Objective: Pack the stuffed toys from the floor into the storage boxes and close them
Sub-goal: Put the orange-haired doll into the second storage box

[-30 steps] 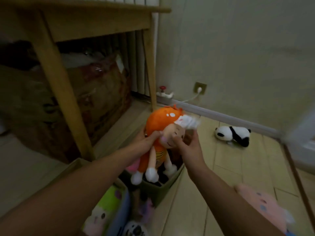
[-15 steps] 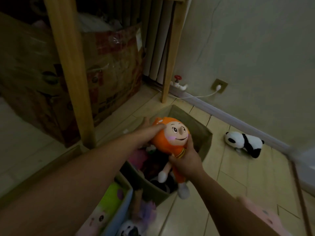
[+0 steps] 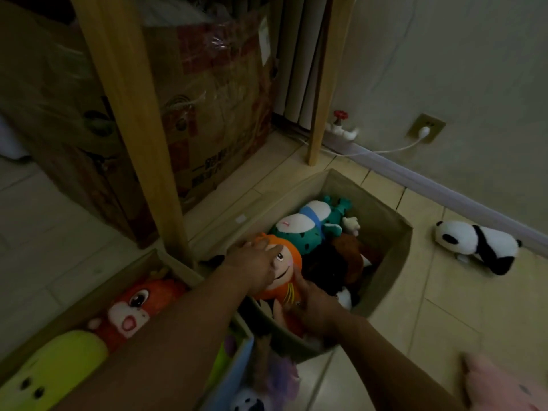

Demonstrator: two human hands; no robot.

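Observation:
An orange-haired doll (image 3: 283,264) lies at the near-left corner of the olive fabric storage box (image 3: 385,212), on top of other toys. My left hand (image 3: 252,268) presses flat on the doll's head with its fingers spread. My right hand (image 3: 314,304) grips the doll's orange body at the box's near wall. A teal and white plush (image 3: 305,229) and dark plush toys fill the rest of the box. A panda toy (image 3: 480,244) lies on the floor to the right, and a pink plush (image 3: 498,387) lies at the bottom right.
A second box (image 3: 98,292) at the lower left holds an orange squirrel plush (image 3: 139,304) and a yellow-green plush (image 3: 53,369). A wooden table leg (image 3: 133,120) stands between the two boxes. A taped cardboard carton (image 3: 213,93) sits behind it. A wall runs along the right.
Both hands brought the orange doll down from mid-air into the olive box. My left hand now lies flat on its head, and the view has tilted down.

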